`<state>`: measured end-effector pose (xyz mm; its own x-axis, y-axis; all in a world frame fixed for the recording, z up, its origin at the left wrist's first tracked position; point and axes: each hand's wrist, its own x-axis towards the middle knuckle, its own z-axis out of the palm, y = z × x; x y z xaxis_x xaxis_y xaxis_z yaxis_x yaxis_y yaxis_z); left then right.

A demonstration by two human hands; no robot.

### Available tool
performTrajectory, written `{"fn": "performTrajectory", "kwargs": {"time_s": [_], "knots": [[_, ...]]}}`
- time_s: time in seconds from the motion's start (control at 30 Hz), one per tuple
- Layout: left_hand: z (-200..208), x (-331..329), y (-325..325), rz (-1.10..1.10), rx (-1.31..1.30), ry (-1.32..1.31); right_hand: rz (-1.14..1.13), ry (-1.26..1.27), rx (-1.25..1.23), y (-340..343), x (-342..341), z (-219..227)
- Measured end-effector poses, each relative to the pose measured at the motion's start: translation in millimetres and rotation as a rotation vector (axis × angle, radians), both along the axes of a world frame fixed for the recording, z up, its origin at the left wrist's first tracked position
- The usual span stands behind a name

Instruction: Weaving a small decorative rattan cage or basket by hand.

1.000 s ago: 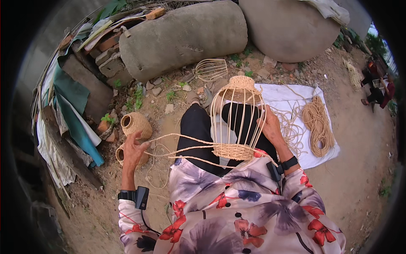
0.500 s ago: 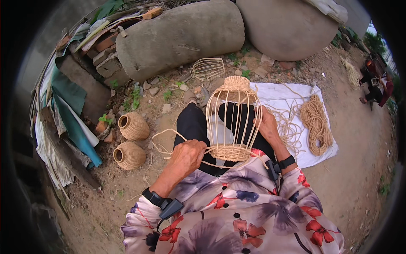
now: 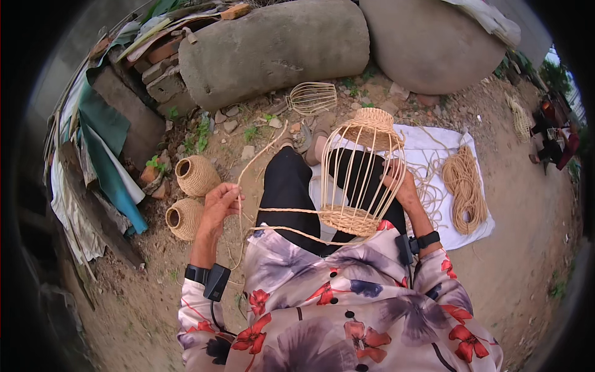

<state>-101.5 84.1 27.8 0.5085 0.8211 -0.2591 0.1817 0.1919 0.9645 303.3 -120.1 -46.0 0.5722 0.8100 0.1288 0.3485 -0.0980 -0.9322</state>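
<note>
Over my lap leans a basket frame (image 3: 350, 220) of thin bare ribs, with a woven band at each end. My right hand (image 3: 401, 181) is closed around ribs on its right side; some fingertips are behind them. Out to the left, my left hand (image 3: 222, 201) pinches a strand of twisted cord (image 3: 261, 150), whose loose end sticks up and to the right. Two lengths of cord run leftward from the frame's near woven band, across my dark trousers. Close beside my left hand lie two small woven baskets (image 3: 198, 176), their round mouths facing left.
A white sheet (image 3: 451, 239) on the right carries a coil of cord (image 3: 463, 192) and loose strands. Another bare frame (image 3: 312, 98) lies ahead, before a large concrete cylinder (image 3: 279, 49). Bricks and a teal tarp (image 3: 102, 130) are at left. A person (image 3: 548, 133) sits far right.
My left hand has moved left, away from the frame's near band, drawing cord out with it. The frame has shifted slightly right and tilted, with my right hand still on its ribs.
</note>
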Motion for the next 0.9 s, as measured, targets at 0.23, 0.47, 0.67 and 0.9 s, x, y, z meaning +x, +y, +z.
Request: {"fn": "performTrajectory", "kwargs": {"time_s": [0.23, 0.47, 0.67, 0.9], "knots": [[8, 100, -59, -0.256, -0.095, -0.191, 0.015, -0.074, -0.013, 8, -4, 4], [-7, 133, -70, -0.301, 0.603, 0.080, -0.020, -0.080, -0.072, 6, -5, 4], [-5, 139, -77, -0.188, 0.803, 0.131, 0.154, 0.376, -0.087, -12, 8, 20], [25, 146, -91, -0.194, 1.070, 0.034, -0.022, -0.156, 0.085, -25, -56, 102]]}}
